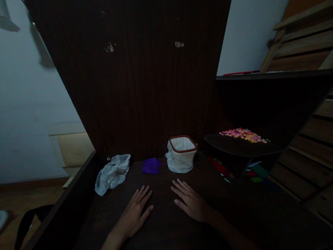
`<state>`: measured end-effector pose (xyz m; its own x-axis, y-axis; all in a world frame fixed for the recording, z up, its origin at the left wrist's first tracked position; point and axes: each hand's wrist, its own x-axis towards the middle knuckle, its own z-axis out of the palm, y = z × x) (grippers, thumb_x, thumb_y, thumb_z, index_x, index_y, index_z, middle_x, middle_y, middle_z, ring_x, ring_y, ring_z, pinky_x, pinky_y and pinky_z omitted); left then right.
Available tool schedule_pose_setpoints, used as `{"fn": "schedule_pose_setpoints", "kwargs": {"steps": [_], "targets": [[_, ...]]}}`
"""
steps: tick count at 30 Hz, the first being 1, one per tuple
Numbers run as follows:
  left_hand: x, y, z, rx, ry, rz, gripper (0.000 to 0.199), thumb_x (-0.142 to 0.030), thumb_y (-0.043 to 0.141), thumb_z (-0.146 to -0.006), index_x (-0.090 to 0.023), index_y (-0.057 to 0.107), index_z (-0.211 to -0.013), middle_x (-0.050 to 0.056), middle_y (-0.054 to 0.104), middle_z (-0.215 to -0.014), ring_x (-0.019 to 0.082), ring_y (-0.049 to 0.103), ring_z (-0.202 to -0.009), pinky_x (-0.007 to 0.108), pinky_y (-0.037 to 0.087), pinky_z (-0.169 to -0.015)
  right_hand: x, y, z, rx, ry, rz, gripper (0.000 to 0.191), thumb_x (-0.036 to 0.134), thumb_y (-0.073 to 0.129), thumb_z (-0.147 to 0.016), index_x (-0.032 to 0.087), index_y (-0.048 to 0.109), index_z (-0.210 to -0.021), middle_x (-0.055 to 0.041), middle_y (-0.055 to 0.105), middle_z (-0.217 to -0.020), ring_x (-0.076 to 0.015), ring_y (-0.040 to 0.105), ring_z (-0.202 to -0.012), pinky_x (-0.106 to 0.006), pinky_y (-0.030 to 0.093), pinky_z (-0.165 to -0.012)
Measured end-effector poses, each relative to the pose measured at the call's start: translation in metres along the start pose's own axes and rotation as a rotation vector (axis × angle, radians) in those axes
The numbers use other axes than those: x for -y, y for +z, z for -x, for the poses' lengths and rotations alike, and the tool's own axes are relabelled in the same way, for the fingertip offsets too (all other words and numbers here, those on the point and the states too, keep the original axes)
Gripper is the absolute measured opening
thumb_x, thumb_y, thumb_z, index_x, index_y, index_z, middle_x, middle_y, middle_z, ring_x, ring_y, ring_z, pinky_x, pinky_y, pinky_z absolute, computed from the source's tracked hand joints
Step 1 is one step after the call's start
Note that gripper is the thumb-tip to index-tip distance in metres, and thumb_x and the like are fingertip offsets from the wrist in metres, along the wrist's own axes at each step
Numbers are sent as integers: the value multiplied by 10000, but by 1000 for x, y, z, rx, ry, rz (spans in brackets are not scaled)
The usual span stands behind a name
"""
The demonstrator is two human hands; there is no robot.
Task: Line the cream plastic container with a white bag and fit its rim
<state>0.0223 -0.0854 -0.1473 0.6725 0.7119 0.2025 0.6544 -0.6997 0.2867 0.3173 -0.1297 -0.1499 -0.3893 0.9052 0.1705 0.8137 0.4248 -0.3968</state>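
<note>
My left hand (pixel 135 213) lies flat on the dark wooden desktop (pixel 164 234), fingers spread, holding nothing. To its right, my right hand (pixel 190 201) also rests palm down with its fingers apart and nothing in it. Beyond the right hand stands a small bin (pixel 181 161) with a reddish-brown square rim and a white bag lining it. A folded purple cloth (pixel 150 166) lies left of the bin, beyond the left hand's fingertips. Further left is a crumpled whitish plastic bag (pixel 113 174). Neither hand touches these things.
A dark panel (pixel 151 83) rises behind the desktop. At right, a low rounded shelf (pixel 229 144) bears many small pink and yellow pieces (pixel 244 134), with coloured items beneath. A raised dark edge (pixel 60 212) borders the left side. Wooden slats (pixel 316 139) stand far right.
</note>
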Motion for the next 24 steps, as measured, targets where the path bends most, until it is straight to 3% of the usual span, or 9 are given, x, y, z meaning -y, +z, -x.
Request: {"fn": "schedule_pose_setpoints", "kwargs": {"steps": [14,24], "targets": [[3,4,1,-66,37,3,534,-405,520,-1003,-303,417,-1518,75,434,-1575,289,381,-1473,529,379,-1184,1,1,0,0,2,25,506,352,458,-1019,176,479,-1493,-95,355,-1602,-291,273,-1512,-530,262,-1239],[1,1,0,-8,5,-2,526,-435,469,-1020,-280,417,-1520,83,417,-1587,296,357,-1487,540,363,-1193,-2,3,1,-20,-7,11,509,356,464,-1016,193,474,-1499,-93,352,-1604,-293,280,-1510,-537,271,-1233]]}}
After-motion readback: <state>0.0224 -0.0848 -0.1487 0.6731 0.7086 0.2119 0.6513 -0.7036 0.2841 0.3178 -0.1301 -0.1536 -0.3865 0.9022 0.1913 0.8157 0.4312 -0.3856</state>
